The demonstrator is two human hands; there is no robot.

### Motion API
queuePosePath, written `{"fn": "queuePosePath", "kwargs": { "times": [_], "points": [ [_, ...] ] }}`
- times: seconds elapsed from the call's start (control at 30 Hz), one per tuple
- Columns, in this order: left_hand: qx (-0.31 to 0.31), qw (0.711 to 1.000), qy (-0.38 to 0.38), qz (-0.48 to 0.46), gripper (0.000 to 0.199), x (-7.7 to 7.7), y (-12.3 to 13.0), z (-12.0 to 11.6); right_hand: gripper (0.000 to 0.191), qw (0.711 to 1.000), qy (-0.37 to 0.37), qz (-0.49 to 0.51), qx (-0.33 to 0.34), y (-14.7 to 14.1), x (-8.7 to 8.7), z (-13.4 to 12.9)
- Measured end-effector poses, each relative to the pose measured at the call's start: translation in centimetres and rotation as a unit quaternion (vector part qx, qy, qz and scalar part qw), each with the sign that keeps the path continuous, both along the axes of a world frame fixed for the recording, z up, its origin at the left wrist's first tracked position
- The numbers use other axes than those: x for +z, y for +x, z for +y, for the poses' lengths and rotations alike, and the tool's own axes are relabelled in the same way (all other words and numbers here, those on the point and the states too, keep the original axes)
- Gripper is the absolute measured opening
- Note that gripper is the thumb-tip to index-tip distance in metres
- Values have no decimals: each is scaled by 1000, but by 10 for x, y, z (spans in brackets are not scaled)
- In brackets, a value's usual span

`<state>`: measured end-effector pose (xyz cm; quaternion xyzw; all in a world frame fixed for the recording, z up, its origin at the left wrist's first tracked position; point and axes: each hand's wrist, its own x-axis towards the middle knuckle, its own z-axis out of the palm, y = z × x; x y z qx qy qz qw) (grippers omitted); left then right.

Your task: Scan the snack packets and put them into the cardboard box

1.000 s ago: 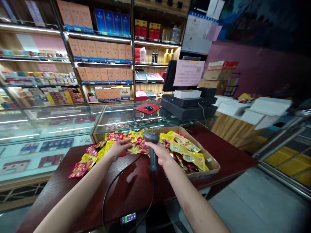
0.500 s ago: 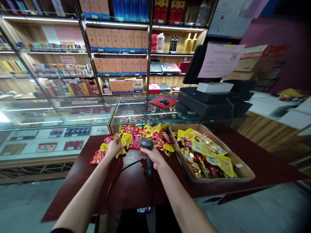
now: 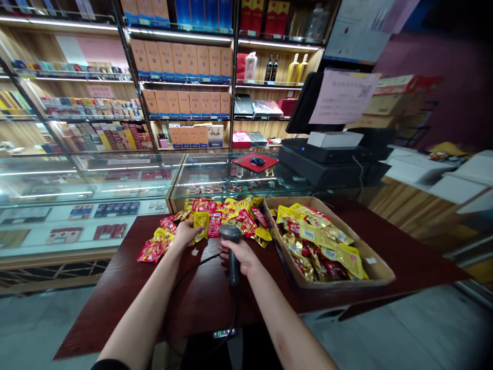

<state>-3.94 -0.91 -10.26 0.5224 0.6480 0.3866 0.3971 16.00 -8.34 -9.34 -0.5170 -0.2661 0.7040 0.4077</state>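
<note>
My left hand (image 3: 185, 234) is closed on a yellow snack packet (image 3: 201, 225), its fingers at the packet's left and lower edges. In my right hand (image 3: 242, 254) is a black handheld barcode scanner (image 3: 231, 234), gripped by its handle, head pointing away from me. Its dark cable (image 3: 200, 262) curls down over the table. Behind both hands a heap of red and yellow snack packets (image 3: 249, 224) lies along the table's far side. More red packets (image 3: 151, 250) are left of my left hand. A small white scrap (image 3: 194, 252) lies below the held packet.
An open cardboard box (image 3: 385, 280) with yellow, gold and red packets stands at the right on the dark red table (image 3: 115, 288). A glass display counter (image 3: 92, 177) runs behind. A mouse (image 3: 257, 161) on a red mat and a monitor (image 3: 304, 105) stand on it.
My left hand has drawn the yellow packet slightly right and turned it, so its flat side shows. The scanner stays in my right hand, a little lower. The view has shifted slightly.
</note>
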Motion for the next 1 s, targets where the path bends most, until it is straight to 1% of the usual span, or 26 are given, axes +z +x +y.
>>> {"fn": "queuePosePath", "kwargs": {
  "times": [0.07,0.13,0.17,0.23,0.3,0.43,0.53,0.6,0.77,0.87,1.0],
  "points": [
    [-45,991,-46,-117,27,2,8,-5,27,1000,20,2,-22,4,3,-2],
    [-90,968,-92,-216,30,2,17,-10,26,998,51,10,-41,8,5,-3],
    [-110,955,-113,-252,31,1,22,-13,25,997,63,14,-46,11,6,-4],
    [-133,935,-148,-295,31,-2,33,-19,26,996,71,21,-48,18,7,-6],
    [-138,920,-174,-322,27,-5,45,-25,26,996,75,29,-46,26,5,-7],
    [-136,893,-191,-386,20,-12,68,-31,22,994,86,27,-55,43,4,-8],
    [-112,889,-208,-391,22,-12,80,-26,21,993,99,22,-63,55,7,-4],
    [-106,893,-227,-374,26,-7,84,-21,19,992,110,19,-61,61,12,0],
    [-140,897,-251,-337,33,14,88,-11,23,989,142,4,-38,68,20,8],
    [-141,901,-258,-321,31,22,87,-10,21,989,145,-9,-31,66,19,10],
    [-141,905,-261,-305,34,22,84,-10,20,990,138,-6,-31,63,13,10]
  ]
}}
